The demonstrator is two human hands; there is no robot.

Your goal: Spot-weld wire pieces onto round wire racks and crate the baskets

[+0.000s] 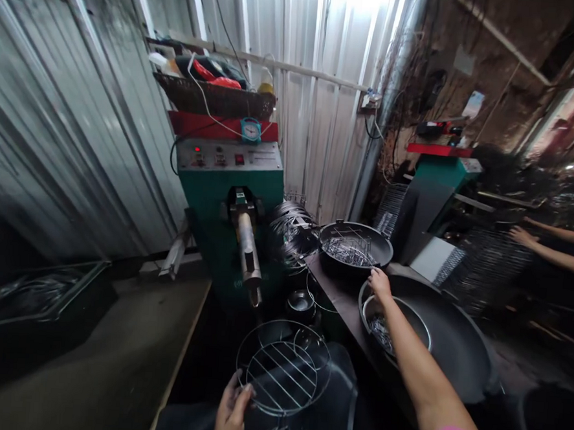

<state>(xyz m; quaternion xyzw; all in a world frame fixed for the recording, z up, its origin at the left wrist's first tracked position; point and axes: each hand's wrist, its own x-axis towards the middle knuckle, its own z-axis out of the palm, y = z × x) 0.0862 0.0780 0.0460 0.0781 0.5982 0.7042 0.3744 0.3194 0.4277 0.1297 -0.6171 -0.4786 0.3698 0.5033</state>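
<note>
Here, the left hand [230, 420] pinches a round rack [287, 373] of thin, shiny wire with parallel bars, at the bottom centre. Right of centre, the right hand [380, 283] is at a dark round pan [383, 248]; its grip I cannot tell. Left of centre, a green machine [205, 200] bears lettering too small to read.

Shiny metal wire rack [282, 370], smooth matt dark large pan [459, 342], glossy ridged metal wall [302, 131].
</note>
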